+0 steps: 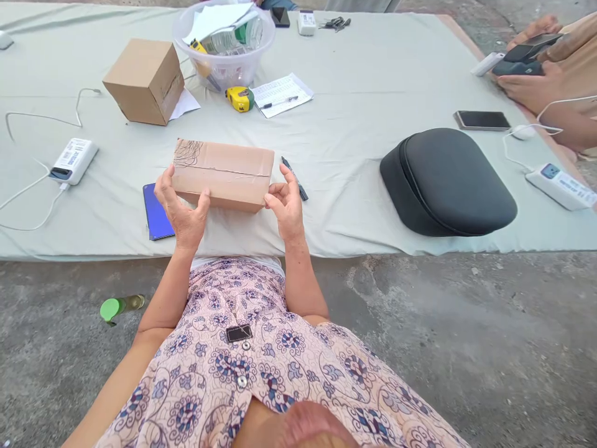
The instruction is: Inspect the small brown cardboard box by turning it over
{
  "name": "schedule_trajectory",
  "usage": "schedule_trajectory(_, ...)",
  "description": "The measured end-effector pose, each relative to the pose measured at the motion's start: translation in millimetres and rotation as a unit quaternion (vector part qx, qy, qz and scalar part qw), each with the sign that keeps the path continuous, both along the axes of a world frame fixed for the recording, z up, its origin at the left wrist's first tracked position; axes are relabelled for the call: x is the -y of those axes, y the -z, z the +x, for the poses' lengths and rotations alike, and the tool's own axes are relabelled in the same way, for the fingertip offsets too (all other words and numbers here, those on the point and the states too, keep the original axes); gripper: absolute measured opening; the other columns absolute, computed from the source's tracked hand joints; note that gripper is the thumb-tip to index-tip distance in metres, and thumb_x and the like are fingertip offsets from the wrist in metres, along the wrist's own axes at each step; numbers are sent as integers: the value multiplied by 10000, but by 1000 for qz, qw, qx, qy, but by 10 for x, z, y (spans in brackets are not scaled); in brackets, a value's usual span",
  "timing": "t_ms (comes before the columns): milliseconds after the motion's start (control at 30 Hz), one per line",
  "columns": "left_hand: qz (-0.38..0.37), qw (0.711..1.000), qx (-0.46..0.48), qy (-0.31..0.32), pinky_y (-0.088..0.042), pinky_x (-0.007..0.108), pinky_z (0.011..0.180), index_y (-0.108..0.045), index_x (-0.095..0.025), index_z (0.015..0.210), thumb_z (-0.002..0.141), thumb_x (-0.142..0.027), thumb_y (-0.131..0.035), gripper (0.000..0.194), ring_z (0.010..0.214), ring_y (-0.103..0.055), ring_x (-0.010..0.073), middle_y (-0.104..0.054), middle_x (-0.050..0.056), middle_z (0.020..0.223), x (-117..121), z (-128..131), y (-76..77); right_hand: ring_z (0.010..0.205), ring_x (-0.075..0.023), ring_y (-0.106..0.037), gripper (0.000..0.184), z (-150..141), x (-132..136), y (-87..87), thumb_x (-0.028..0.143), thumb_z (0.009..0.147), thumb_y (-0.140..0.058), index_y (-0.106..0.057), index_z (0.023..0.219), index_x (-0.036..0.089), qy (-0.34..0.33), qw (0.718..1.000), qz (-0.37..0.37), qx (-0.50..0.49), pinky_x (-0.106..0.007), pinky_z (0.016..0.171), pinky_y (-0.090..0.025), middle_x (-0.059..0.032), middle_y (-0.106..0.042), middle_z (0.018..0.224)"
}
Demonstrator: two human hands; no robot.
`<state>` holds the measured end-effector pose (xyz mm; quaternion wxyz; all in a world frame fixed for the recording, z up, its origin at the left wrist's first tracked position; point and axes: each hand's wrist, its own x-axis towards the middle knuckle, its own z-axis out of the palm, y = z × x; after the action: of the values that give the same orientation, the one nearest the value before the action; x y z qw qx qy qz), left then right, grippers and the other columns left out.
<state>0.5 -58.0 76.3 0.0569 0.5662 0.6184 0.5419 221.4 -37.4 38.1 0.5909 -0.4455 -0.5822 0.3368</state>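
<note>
A long brown cardboard box (228, 171) with dark scribbles on its upper left corner is in front of me on the cloth-covered table. My left hand (184, 211) grips its left end, thumb on the near side and fingers around the far left edge. At the right end, my right hand (286, 208) pinches the lower corner between thumb and fingers, the index finger raised. A black marker (295, 178) lies just beyond my right hand. Partly under my left hand is a flat blue object (157, 213), perhaps a phone or notebook.
Farther back stand a second cardboard box (140, 81), a plastic tub (224, 62), a tape measure (239, 98) and a paper with a pen (283, 95). A black case (450, 180) sits right. Another person's hands (532, 78) hold a dark device. A bottle (120, 306) is on the ground.
</note>
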Motion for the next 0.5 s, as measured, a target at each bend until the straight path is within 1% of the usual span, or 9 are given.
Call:
schedule_trajectory(67,10,1000,1,16,-375,485,1217,-382,-293,1475,771,-313,-787,812,1445,-426,304,-445,135,1469,23,-9,24,709,-130,-568,664,1,-10,-15,530,1007,-477,-309,1583,246,28,999,1,27,-282,688,-558,-30,-679,965)
schedule_trajectory(133,11,1000,2,28,-405,482,1188,-371,-291,1484,766,-324,-784,830,1447,-420,309,-436,140,1473,54,-8,47,693,-130,-569,649,11,-3,-38,540,1035,-423,-292,1600,249,65,996,7,59,-290,704,-563,-29,-676,941)
schedule_trajectory(200,6,999,4,36,-440,474,1146,-355,-289,1496,763,-346,-781,851,1444,-419,316,-431,144,1475,84,1,70,717,-138,-593,649,35,15,-64,549,1050,-386,-276,1617,252,99,991,15,88,-309,745,-575,-26,-662,929)
schedule_trajectory(267,0,999,8,43,-443,477,1138,-335,-287,1516,762,-383,-783,882,1440,-416,322,-431,147,1469,101,14,94,762,-154,-621,654,72,35,-83,560,1057,-358,-274,1626,248,115,987,21,106,-329,782,-584,-23,-640,908)
schedule_trajectory(333,-4,999,12,46,-423,492,1159,-314,-285,1539,760,-418,-789,923,1437,-409,325,-435,149,1457,103,30,120,783,-165,-633,652,113,52,-86,576,1056,-347,-315,1615,241,109,988,19,108,-333,783,-587,-18,-617,873)
schedule_trajectory(400,-2,999,15,43,-416,497,1170,-310,-276,1553,766,-430,-788,933,1415,-424,320,-449,150,1435,93,45,147,770,-166,-629,644,149,61,-70,593,1048,-360,-389,1582,235,91,991,11,94,-324,751,-588,-15,-598,842)
schedule_trajectory(500,1,999,24,32,-443,479,1148,-362,-264,1532,797,-434,-770,858,1343,-484,301,-480,147,1388,74,55,182,775,-169,-628,639,183,65,-28,612,1031,-390,-462,1539,230,68,996,-1,58,-323,727,-591,-21,-591,840)
